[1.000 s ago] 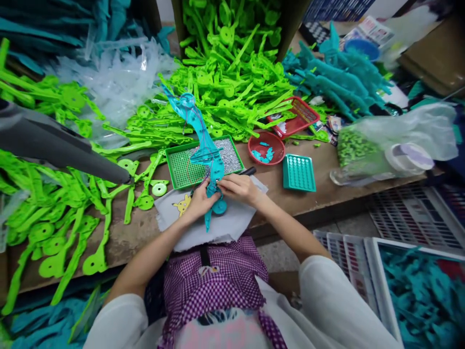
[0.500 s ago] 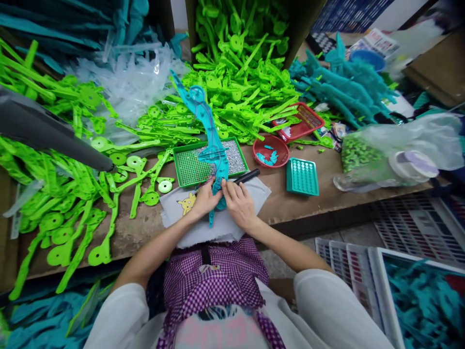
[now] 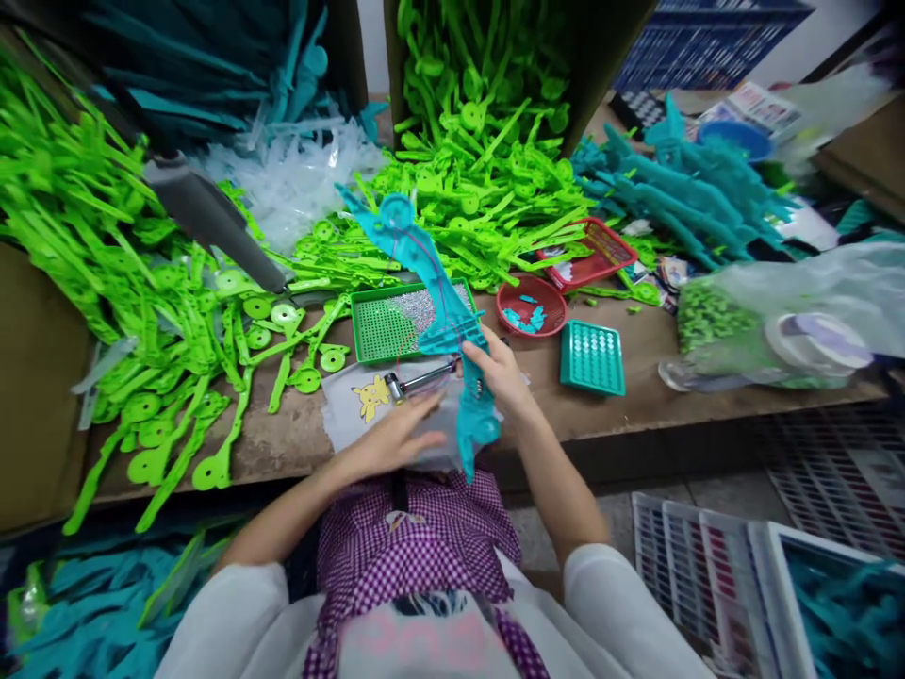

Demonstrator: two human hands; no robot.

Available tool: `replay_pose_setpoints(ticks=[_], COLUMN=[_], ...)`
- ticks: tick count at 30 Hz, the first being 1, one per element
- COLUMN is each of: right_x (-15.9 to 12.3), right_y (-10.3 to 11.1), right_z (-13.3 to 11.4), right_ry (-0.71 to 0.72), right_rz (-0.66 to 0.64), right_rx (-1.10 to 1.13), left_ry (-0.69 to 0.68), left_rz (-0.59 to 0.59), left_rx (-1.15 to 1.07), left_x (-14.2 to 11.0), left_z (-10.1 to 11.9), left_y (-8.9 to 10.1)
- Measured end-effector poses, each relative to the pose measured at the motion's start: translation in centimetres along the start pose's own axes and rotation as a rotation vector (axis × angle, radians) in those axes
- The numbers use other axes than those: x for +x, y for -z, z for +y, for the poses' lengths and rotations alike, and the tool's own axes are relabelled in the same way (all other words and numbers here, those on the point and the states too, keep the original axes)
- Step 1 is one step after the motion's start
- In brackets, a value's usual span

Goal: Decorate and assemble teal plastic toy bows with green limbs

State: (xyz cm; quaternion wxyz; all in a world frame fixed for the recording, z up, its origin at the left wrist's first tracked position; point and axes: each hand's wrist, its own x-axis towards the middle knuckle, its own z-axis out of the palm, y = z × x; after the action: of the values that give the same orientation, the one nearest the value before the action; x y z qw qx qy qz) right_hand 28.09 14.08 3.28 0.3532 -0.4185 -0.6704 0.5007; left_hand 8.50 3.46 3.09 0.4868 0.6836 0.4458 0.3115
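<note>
My right hand point(image 3: 499, 372) is closed around a long blue plastic part point(image 3: 424, 259) and holds it above the cloth. Thin red wires run along this part, which has a round cup near its far end and a crosspiece in the middle. To its left, my left hand point(image 3: 400, 434) has its fingers stretched and apart, with nothing in them. Just beyond those fingers lies a small metal hammer point(image 3: 420, 379), its grip partly hidden behind the blue part. Beneath is a grey cloth point(image 3: 339, 410) with a yellow cartoon figure.
A green tray point(image 3: 357, 330) holds small silvery pieces. Right of it stand a red basket point(image 3: 501, 316) with small blue pieces and a teal box point(image 3: 594, 358). Green plastic parts point(image 3: 162, 377) heap at left and back. A dark grey tool point(image 3: 212, 222) hangs at left.
My right hand has shifted right with the blue part, lifting it off the cloth. My left hand has let go of the part and moved down, exposing the hammer. The view has shifted slightly.
</note>
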Motion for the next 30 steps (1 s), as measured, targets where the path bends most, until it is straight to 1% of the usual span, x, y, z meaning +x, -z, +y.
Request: replay_pose_setpoints(ticks=[1, 2, 3, 4, 5, 6, 7, 8, 9, 11, 12, 14, 16, 17, 18, 19, 21, 22, 23, 24, 27, 28, 30], right_x=[-0.6, -1.2, -1.8, -2.3, -2.5, -2.5, -2.1, -1.6, -0.8, 1.0, 1.8, 2.9, 3.0, 2.7, 2.2, 1.6, 0.5, 0.1, -0.1, -0.1, 0.6, 0.9, 1.2], right_y=[0.8, 1.7, 2.4, 3.1, 3.5, 3.8, 3.9, 3.9, 3.6, 2.6, 2.0, 0.6, -0.4, -0.6, -0.6, -0.4, 0.4, 0.9, 1.3, 1.7, 2.1, 2.0, 1.8], right_z=[0.0, 0.2, 0.3, 0.5, 0.6, 0.7, 0.8, 0.9, 1.1, 1.4, 1.7, 2.1, 2.2, 2.1, 2.1, 2.0, 2.1, 2.3, 2.6, 3.0, 4.0, 4.2, 4.2], right_ry=[-0.089, -0.172, -0.235, -0.265, -0.269, -0.252, -0.219, -0.177, -0.134, -0.045, 0.001, 0.088, 0.155, 0.184, 0.212, 0.240, 0.288, 0.309, 0.330, 0.354, 0.421, 0.433, 0.454], right_rz=[-0.009, -0.039, -0.082, -0.145, -0.222, -0.306, -0.399, -0.505, -0.614, -0.790, -0.844, -0.888, -0.889, -0.859, -0.796, -0.697, -0.445, -0.350, -0.304, -0.308, -0.429, -0.446, -0.436], right_rx=[0.082, 0.149, 0.186, 0.185, 0.157, 0.109, 0.051, -0.008, -0.062, -0.157, -0.209, -0.329, -0.457, -0.515, -0.564, -0.604, -0.683, -0.727, -0.775, -0.827, -0.994, -1.055, -1.172], left_ry=[0.027, 0.041, 0.043, 0.040, 0.029, 0.012, -0.011, -0.028, -0.039, -0.024, -0.027, -0.048, -0.015, 0.024, 0.072, 0.118, 0.181, 0.195, 0.200, 0.199, 0.190, 0.191, 0.191], left_rz=[-0.038, -0.051, 0.033, 0.214, 0.437, 0.673, 0.871, 0.987, 1.020, 0.955, 0.963, 1.043, 1.064, 1.035, 0.984, 0.920, 0.785, 0.729, 0.689, 0.659, 0.603, 0.586, 0.571], left_rx=[0.015, 0.013, 0.013, 0.031, 0.053, 0.079, 0.106, 0.118, 0.118, 0.109, 0.073, -0.015, -0.016, 0.029, 0.098, 0.178, 0.329, 0.380, 0.414, 0.434, 0.466, 0.477, 0.498], left_x=[-1.8, -3.5, -5.0, -6.1, -6.7, -6.9, -6.7, -6.2, -5.4, -3.8, -3.2, -2.6, -3.1, -3.7, -4.5, -5.3, -7.0, -7.6, -8.1, -8.4, -8.6, -8.5, -8.4], left_z=[0.5, 0.9, 1.3, 1.6, 1.8, 1.9, 1.9, 1.8, 1.6, 1.0, 0.5, -0.5, -1.5, -1.9, -2.3, -2.7, -3.5, -3.9, -4.3, -4.6, -5.3, -5.5, -5.8], left_y=[0.5, 1.1, 1.7, 2.4, 3.0, 3.6, 4.2, 4.8, 5.4, 6.7, 7.2, 7.9, 8.1, 7.9, 7.7, 7.3, 6.4, 5.9, 5.5, 5.2, 4.7, 4.6, 4.5])
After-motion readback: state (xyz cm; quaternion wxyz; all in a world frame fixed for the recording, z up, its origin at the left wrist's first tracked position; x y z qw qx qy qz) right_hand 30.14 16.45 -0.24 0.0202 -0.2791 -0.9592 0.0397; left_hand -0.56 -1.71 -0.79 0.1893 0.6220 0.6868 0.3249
